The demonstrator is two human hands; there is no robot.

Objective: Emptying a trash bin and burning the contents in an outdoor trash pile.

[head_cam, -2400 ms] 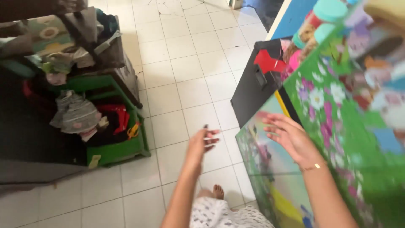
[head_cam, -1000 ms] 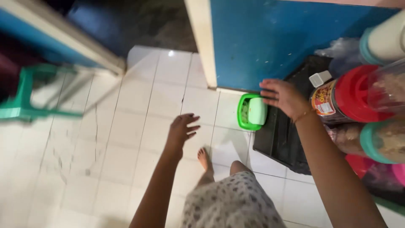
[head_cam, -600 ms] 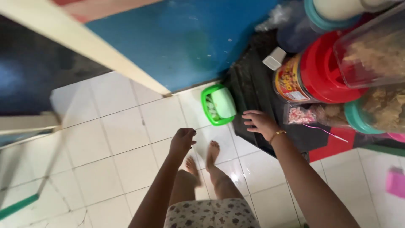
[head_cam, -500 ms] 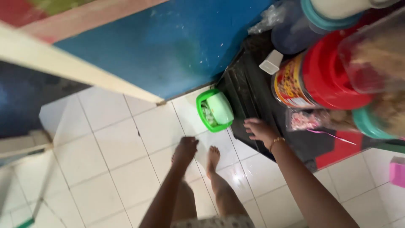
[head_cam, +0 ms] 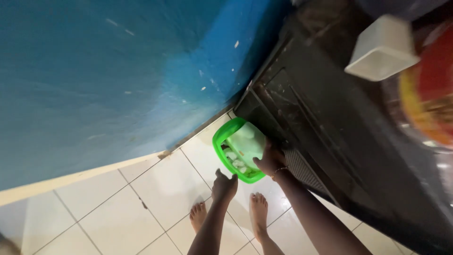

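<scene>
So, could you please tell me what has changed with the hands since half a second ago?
Both hands came down to the green tub: the right hand now touches its near side, and the left hand hangs just short of the rim. The tub stayed on the floor beside the black cabinet.

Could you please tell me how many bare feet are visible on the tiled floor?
2: the left foot lies below the left hand, and the right foot lies below the green container that the right hand touches.

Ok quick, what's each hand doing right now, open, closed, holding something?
Left hand: loosely curled, holding nothing, close to the rim of the green container.
Right hand: fingers on the green container's right edge; whether it grips cannot be told.
</scene>
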